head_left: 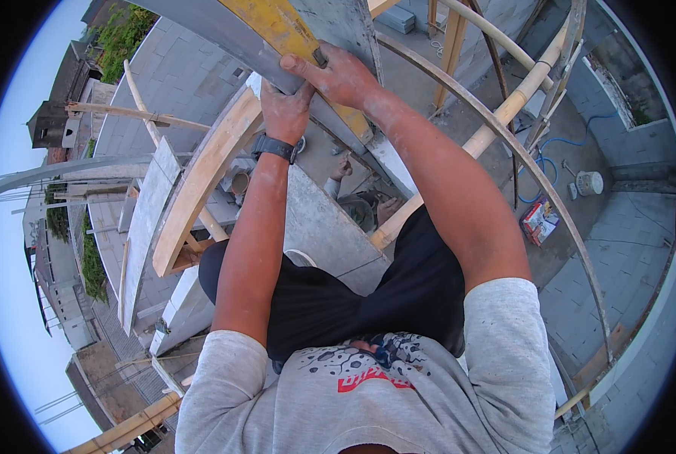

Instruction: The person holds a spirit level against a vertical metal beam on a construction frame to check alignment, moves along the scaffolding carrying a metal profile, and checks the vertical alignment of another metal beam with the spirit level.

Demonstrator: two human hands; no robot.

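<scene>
My right hand (339,77) is closed around a long yellow bar (273,24), which looks like a spirit level. Its thumb reaches left over a grey board (213,32) that runs alongside the bar. Just below and left, my left hand (286,113) has its fingers bent at the board's lower edge, close to my right hand. A dark watch is on my left wrist. Beside my left hand stands the upper end of a curved wooden beam (211,178). What my left fingers grip underneath is partly hidden.
Below me, another person's hand (343,166) shows beside a concrete slab (319,219). Bamboo poles (525,89) and a thin curved strip (538,178) cross on the right. A white bucket (589,183) and blue hose stand on the floor far below.
</scene>
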